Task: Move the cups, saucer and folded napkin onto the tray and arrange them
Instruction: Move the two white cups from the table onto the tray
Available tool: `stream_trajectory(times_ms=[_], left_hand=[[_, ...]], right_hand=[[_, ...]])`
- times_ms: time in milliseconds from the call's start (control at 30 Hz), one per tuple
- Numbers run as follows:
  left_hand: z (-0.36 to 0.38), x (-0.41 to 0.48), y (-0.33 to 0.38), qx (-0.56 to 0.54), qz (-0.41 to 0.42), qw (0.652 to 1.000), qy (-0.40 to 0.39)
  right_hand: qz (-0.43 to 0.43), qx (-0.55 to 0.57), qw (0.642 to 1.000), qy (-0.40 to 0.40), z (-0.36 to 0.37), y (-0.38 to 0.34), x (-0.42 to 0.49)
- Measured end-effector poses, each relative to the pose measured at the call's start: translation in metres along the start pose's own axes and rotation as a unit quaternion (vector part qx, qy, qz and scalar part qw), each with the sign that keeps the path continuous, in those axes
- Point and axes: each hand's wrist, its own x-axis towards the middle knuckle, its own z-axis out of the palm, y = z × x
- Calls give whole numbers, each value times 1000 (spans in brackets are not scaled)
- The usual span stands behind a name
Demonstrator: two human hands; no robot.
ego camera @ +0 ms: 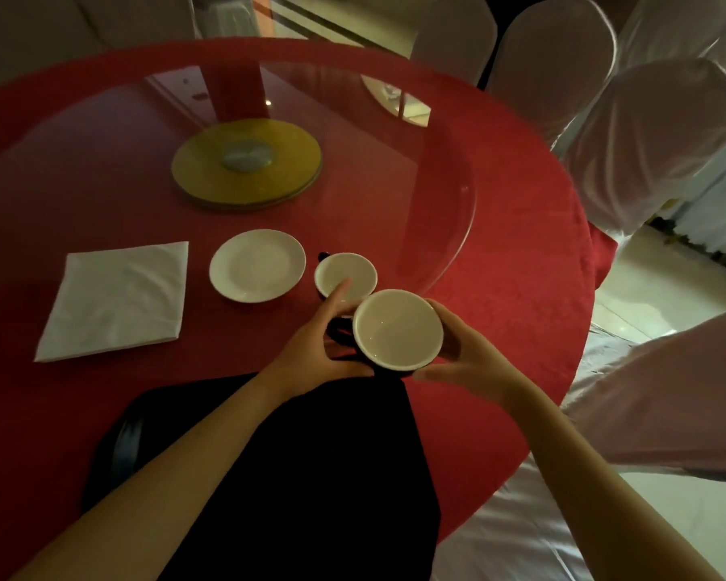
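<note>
A dark cup with a white inside [397, 329] is held between both my hands just above the far edge of the black tray [311, 475]. My left hand [315, 350] grips its handle side and my right hand [466, 354] cups its right side. A second dark cup [346, 274] stands on the red cloth just behind, with my left forefinger pointing over its rim. The white saucer [257, 265] lies to its left, and the folded white napkin [116, 299] lies further left.
The round table [520, 245] has a red cloth and a glass turntable [436, 182] on a gold base [246, 163]. White-covered chairs [646, 148] stand at the right and back. The table edge curves down the right.
</note>
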Motion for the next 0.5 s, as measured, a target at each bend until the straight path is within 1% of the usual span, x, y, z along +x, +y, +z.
stream_trajectory(times_ms=[100,200,300,400,500], left_hand=[[-13,-17,-12,36,-30,998,-30],[-16,-35,-25,35,-55,997,-30],[-12,-54,-46,32,-76,997,-6],[-1,-70,-66,26,-105,993,39],[17,-81,-79,33,-106,990,82]], right_hand=[[19,-8,999,-45,20,6,3],[41,-23,996,-75,40,17,3],[61,-26,995,-72,57,32,-1],[90,-21,993,-71,68,47,-6],[122,-37,988,-89,73,59,-10]])
